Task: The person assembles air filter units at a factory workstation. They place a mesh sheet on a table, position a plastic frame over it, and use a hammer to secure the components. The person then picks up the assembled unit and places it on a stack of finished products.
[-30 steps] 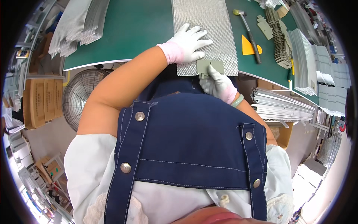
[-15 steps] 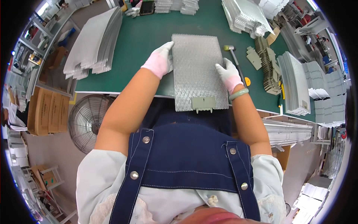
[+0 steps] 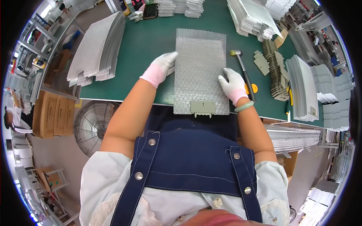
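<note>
A silvery expanded-mesh panel lies before me on the green table, its lower end reaching past the front edge. A grey-green plastic clip plate with short prongs sits at that lower end. Beside the panel's left edge is my left hand in a white glove with a pink cuff, fingers stretched out and tips close to the edge. My right hand, gloved alike, rests at the right edge with thumb and fingers apart, the thumb over the mesh. A hammer with a yellowish head lies just right of it.
Mesh panels stand stacked at the left. More sheets lie at the far right. A row of grey-green plates, a loose plate and an orange-handled tool lie at right. A fan stands below the table's left.
The panel now lies flatter and straighter on the table. My left hand has slid slightly down and away from its edge; my right hand has moved a little lower along the other edge.
</note>
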The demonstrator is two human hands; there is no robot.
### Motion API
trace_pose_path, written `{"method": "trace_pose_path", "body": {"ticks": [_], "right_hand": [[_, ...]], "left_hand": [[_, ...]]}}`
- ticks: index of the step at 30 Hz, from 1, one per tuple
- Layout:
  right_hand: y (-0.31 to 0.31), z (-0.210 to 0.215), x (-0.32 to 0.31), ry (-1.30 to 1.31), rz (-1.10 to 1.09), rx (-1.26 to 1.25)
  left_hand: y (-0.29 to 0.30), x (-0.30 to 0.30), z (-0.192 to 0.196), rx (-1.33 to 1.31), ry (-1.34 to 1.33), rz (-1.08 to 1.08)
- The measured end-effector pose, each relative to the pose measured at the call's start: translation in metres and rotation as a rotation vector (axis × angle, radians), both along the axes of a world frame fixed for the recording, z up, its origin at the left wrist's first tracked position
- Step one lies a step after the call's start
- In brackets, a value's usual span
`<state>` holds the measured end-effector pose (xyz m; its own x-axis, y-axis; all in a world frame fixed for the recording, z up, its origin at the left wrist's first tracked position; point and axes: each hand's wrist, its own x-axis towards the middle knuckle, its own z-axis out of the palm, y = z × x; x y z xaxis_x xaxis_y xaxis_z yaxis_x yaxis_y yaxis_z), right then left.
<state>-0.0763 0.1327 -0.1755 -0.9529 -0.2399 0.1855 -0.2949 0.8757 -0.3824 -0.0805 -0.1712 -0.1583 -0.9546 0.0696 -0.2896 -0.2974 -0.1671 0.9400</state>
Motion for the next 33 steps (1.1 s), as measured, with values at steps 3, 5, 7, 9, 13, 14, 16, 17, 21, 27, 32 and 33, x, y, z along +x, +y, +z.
{"method": "trace_pose_path", "body": {"ticks": [3,5,7,9,13,14,16,17,21,27,32,33], "right_hand": [[-0.005,-0.008,0.003,0.099,-0.018,0.229],[-0.007,-0.004,0.006,0.098,-0.076,0.294],[-0.014,0.0,0.005,0.11,-0.053,0.32],[-0.018,-0.01,0.0,0.151,-0.025,0.313],[-0.018,-0.016,0.006,0.06,-0.014,0.316],[-0.019,-0.014,0.004,0.032,-0.03,0.334],[-0.021,-0.014,0.002,0.017,-0.059,0.34],[-0.019,-0.014,0.002,0.01,-0.073,0.343],[-0.006,-0.013,-0.004,-0.087,0.014,0.194],[-0.019,-0.008,-0.002,-0.083,-0.023,0.244],[-0.024,-0.008,0.001,-0.055,-0.04,0.248],[-0.023,-0.011,0.001,-0.056,-0.042,0.244]], "left_hand": [[0.005,-0.01,-0.012,-0.87,0.166,-0.154],[0.037,0.005,0.022,-1.507,0.143,-0.151],[0.038,0.006,-0.003,-1.649,0.479,-0.086],[0.041,0.002,-0.028,-1.731,0.761,-0.136],[0.041,-0.002,-0.037,-1.615,0.65,-0.232],[0.039,-0.001,-0.04,-1.598,0.681,-0.217],[0.036,-0.005,-0.033,-1.569,0.76,-0.169],[0.035,-0.004,-0.031,-1.491,0.661,-0.104],[0.038,0.002,-0.031,-1.216,0.461,0.169],[0.047,0.001,-0.038,-1.254,0.52,0.061],[0.046,0.0,-0.038,-1.079,0.481,0.207],[0.041,-0.006,-0.035,-0.917,0.411,0.219]]}}
